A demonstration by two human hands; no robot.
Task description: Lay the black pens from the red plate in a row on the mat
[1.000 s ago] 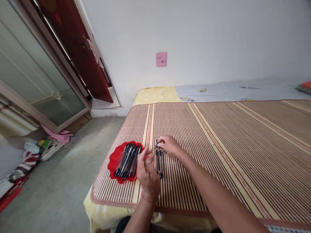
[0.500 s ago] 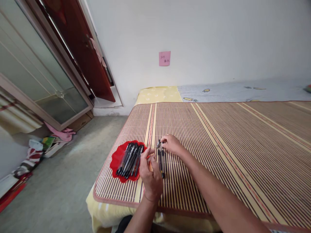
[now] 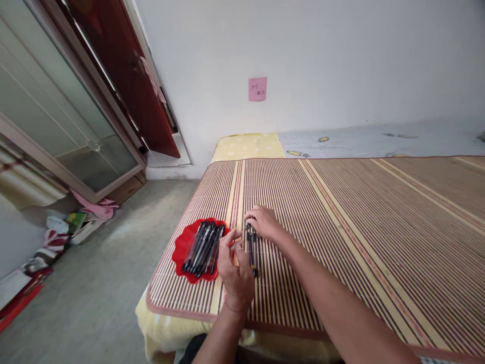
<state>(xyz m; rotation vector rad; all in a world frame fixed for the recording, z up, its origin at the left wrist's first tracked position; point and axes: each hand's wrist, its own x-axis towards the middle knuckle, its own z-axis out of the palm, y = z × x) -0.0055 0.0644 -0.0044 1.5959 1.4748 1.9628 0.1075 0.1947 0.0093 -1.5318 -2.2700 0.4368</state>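
Several black pens (image 3: 254, 255) lie side by side on the striped mat (image 3: 303, 283), pointing away from me. At their far ends is my right hand (image 3: 262, 221), its fingers bent and closed around the cap end of one pen. My left hand (image 3: 235, 270) rests just left of these pens, fingers loosely curved and apart, with nothing visible in it; it hides part of the nearest pen. Left of that hand, a red scalloped dish (image 3: 181, 248) holds a pile of black pens (image 3: 203, 250).
The mat covers a bed with a yellow sheet (image 3: 242, 145) and a patterned blue-grey cloth (image 3: 348, 144) along the wall. A pink note (image 3: 257, 89) is stuck there. Leftward are a concrete floor (image 3: 109, 268), a glass-panelled door (image 3: 76, 116) and assorted cloths.
My right hand has shifted slightly left, from the right pen's far end to the left pen's. The left hand has barely moved. The view has tilted very slightly.
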